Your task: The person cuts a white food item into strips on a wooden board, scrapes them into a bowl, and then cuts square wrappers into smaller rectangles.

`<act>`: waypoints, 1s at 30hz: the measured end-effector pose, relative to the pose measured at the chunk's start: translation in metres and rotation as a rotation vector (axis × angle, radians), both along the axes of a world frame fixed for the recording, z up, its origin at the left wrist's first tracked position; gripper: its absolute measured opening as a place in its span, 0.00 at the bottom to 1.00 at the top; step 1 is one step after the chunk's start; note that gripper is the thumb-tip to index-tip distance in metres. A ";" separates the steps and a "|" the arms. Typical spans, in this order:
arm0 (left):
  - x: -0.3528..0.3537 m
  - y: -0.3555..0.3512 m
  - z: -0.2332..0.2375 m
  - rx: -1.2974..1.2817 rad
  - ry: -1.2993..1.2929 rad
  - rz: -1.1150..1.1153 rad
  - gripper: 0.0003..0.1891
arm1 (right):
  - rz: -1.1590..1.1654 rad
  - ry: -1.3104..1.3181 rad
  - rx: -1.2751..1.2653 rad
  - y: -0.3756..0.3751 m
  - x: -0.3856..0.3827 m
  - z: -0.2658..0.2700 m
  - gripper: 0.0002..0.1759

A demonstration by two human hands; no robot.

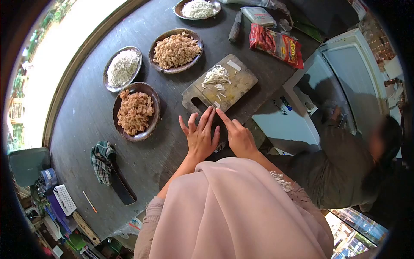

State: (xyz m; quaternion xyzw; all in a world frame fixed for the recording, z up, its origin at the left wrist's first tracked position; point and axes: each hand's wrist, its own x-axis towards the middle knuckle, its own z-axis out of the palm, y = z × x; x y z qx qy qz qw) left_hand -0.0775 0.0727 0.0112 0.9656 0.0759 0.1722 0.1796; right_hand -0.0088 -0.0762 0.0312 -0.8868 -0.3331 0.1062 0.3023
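At the near edge of a wooden cutting board (pixel 243 82), my left hand (pixel 201 137) lies with its fingers spread, its fingertips near the board's handle slot. My right hand (pixel 239 137) points its index finger at a small white piece by the same edge; its other fingers are curled under, and what they hold, if anything, is hidden. White cut strips (pixel 217 75) are heaped on the board, with a few loose pieces around them. A flat white slab (pixel 234 65) rests near the board's far corner.
Bowls of brown pieces (pixel 177 50) (pixel 135 112) and white shreds (pixel 123 68) (pixel 197 8) stand on the dark table. A red packet (pixel 276 45), a dark-handled tool (pixel 235 26), a checkered cloth (pixel 102 162) and a dark blade (pixel 122 185) lie there too. Another person (pixel 340 159) is at the right beside an open white appliance (pixel 353 73).
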 end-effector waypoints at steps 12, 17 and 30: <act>0.001 0.003 0.001 -0.047 0.009 -0.001 0.32 | -0.012 0.038 -0.046 -0.012 -0.008 0.010 0.47; -0.001 0.002 0.000 0.001 0.023 0.002 0.34 | -0.006 0.000 -0.045 -0.009 -0.002 0.002 0.47; 0.000 0.004 0.008 0.038 0.073 -0.023 0.34 | 0.035 0.015 -0.104 -0.020 0.000 0.008 0.48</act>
